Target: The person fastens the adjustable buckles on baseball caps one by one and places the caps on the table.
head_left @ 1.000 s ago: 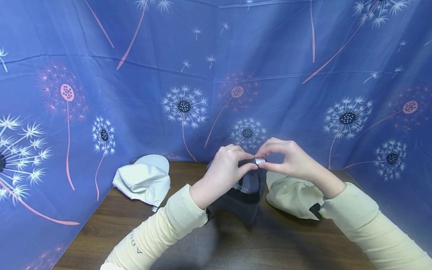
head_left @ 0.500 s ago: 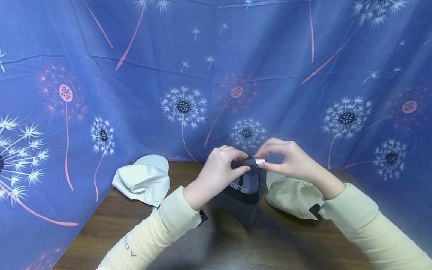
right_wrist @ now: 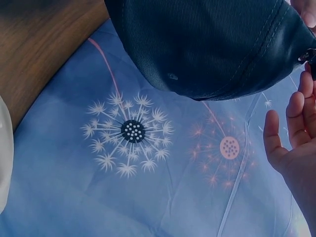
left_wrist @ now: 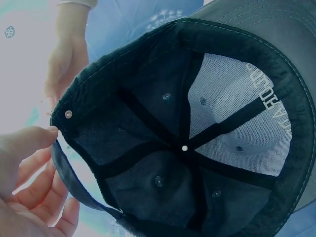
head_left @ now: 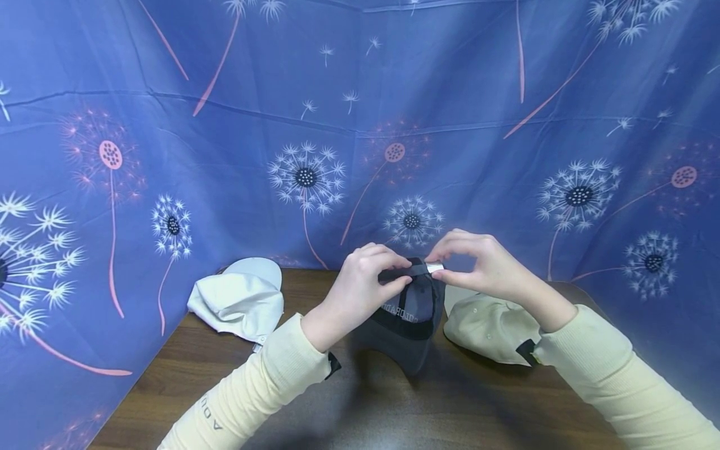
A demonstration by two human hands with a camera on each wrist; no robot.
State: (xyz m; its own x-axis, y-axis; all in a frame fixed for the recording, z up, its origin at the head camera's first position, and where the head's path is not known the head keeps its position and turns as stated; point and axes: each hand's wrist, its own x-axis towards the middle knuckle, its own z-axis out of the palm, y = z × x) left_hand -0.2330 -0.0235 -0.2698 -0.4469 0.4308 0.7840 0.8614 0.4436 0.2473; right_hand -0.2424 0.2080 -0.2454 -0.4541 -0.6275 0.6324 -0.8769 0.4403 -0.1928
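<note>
A dark baseball cap point(head_left: 413, 300) is held up above the table, brim down, with its inside towards me in the head view. Its lining, light mesh front panels and reversed lettering show in the left wrist view. My left hand point(head_left: 358, 284) pinches the cap's back strap point(left_wrist: 74, 177) between thumb and fingers. On the right, my right hand point(head_left: 477, 262) pinches the silver clasp point(head_left: 435, 267) where the strap meets the cap's edge. The right wrist view shows the outside of the dark cap point(right_wrist: 207, 44). Fingers partly cover the strap and clasp.
A white cap point(head_left: 239, 300) lies on the wooden table point(head_left: 185, 375) at the left. A beige cap point(head_left: 489, 328) lies at the right, partly behind my right wrist. A blue dandelion-print cloth point(head_left: 478, 75) hangs behind and at both sides.
My left hand has moved slightly left, away from the clasp, and more of the strap shows between the hands. My right hand has stayed in nearly the same place.
</note>
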